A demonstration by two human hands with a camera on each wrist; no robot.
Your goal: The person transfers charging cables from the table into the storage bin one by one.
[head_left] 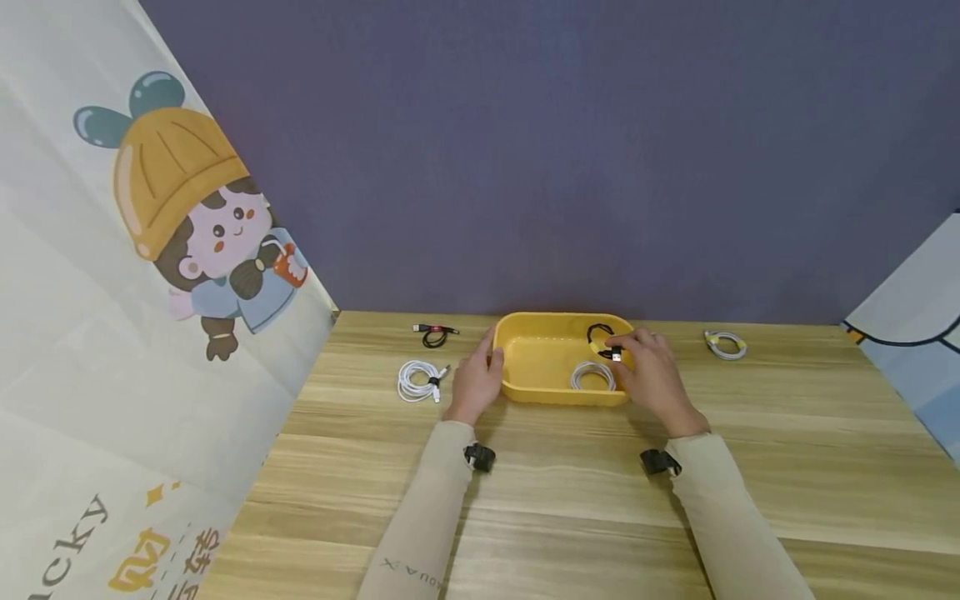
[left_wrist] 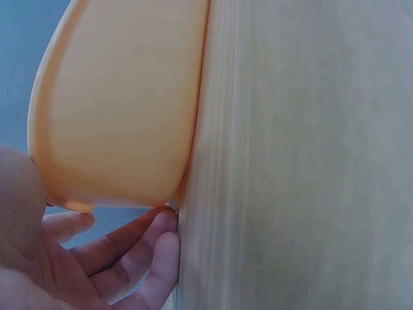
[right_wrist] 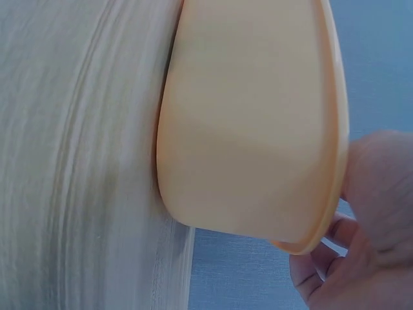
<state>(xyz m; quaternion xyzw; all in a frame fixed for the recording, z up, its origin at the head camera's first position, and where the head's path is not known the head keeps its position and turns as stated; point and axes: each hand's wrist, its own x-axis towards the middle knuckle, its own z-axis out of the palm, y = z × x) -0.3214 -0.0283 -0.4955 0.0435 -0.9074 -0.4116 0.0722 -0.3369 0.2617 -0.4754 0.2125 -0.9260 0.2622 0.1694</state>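
A yellow bin (head_left: 555, 398) stands near the back of the table. My left hand (head_left: 477, 379) grips its left end; in the left wrist view its fingers (left_wrist: 119, 248) lie along the outside of the end wall. At the bin's right end, my right hand (head_left: 654, 373) reaches over the rim, pinching a coiled black USB cable (head_left: 590, 337) by its plug. That cable has a yellow tie and hangs or lies inside the bin. Below it, a coiled grey-white cable (head_left: 576, 377) lies on the bin floor. The bin wall hides some right fingertips in the right wrist view.
Left of the bin lie a black cable with a red tie (head_left: 435, 330) and a coiled white cable (head_left: 408, 385) with a black tie. A light grey cable (head_left: 726, 356) with yellow ties lies to the right. A dark blue panel (head_left: 555, 167) rises behind the table (head_left: 555, 500).
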